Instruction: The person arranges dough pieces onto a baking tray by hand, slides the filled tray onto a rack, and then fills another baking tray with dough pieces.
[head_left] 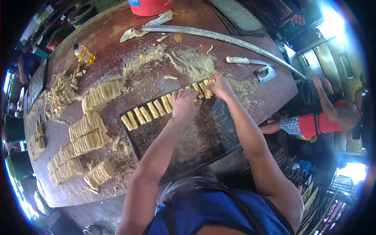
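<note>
Touching the end strip: right hand (221,87), thumb and fingers bent down at the far right end of the row, can't tell if they're really closed on anything
Left hand (186,103): just beside it, fingers bent over the middle of the row and covering a few pieces, can't tell if it's gripping or only resting there
Strips: pale yellow, doughy-looking rectangular strips (145,113), side by side in one line along the far edge of the tray, a few visible between the two hands
Tray: dark, flat, rectangular metal tray (184,137), near side bare and kinda blotchy, right in front of the person's blue top (203,207)
Left of tray: neat blocks of cut pale dough pieces (88,129) set in groups, plus a messy heap of thin pale dough scraps (62,89) further off
Beyond tray: pale crumbly powder (192,64) all over the reddish-brown tabletop (113,43), then a white-handled knife (237,60), and a flat metal scraper (266,74) near it
Far side: long narrow grey bar (203,31), crumpled off-white cloth (133,34) at its left end, round red bucket (150,7) behind, clear bottle with yellow liquid (84,54) off to the left
Off right: another person in a red top (307,124), well apart from the tray
</note>
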Action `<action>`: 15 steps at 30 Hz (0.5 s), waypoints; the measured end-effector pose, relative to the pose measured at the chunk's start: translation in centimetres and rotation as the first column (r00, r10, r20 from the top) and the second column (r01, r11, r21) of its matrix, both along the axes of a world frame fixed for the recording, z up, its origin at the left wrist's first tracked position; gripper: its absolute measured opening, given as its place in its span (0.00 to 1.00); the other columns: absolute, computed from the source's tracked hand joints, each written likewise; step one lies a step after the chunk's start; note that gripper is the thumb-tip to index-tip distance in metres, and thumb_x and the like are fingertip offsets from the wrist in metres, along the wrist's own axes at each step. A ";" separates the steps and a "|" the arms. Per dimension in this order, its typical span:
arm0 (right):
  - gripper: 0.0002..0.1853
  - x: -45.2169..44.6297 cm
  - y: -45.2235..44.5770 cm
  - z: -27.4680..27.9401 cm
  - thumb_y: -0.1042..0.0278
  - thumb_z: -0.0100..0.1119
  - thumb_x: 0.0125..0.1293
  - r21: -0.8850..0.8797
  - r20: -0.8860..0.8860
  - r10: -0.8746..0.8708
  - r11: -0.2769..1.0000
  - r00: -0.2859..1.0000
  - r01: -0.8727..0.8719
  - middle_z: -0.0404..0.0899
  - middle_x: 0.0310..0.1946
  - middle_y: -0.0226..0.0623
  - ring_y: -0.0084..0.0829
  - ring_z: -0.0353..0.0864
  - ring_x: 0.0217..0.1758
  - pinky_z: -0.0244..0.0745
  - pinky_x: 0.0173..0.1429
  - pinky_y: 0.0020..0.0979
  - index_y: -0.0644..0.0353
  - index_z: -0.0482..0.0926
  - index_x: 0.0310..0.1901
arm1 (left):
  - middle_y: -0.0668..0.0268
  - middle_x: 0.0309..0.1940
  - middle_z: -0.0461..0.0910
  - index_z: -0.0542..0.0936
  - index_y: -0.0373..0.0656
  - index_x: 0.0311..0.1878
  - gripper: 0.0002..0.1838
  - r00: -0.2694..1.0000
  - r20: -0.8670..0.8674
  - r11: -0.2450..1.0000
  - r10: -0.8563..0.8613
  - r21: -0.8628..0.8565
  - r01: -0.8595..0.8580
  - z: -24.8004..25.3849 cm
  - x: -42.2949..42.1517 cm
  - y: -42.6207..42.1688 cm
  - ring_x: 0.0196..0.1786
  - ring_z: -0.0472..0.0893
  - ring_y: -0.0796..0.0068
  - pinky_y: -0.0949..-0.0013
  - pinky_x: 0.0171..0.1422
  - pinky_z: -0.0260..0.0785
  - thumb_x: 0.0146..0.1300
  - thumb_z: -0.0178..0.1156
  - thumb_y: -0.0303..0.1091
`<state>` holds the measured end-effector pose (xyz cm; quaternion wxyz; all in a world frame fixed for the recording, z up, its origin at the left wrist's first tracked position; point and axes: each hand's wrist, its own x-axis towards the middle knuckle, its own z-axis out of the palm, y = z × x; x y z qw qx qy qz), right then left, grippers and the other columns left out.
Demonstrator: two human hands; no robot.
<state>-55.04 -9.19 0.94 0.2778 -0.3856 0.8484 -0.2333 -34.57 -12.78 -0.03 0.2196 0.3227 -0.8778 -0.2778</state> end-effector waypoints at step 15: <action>0.22 -1.7 1.2 0.3 0.63 0.70 0.55 -0.008 -0.318 0.052 0.998 0.947 -0.057 0.85 0.42 0.52 0.51 0.85 0.48 0.79 0.52 0.44 0.58 0.80 0.52 | 0.64 0.57 0.74 0.80 0.49 0.55 0.27 0.987 0.155 0.988 0.049 -0.153 -0.025 -0.7 -4.6 0.2 0.66 0.69 0.59 0.47 0.71 0.53 0.52 0.73 0.45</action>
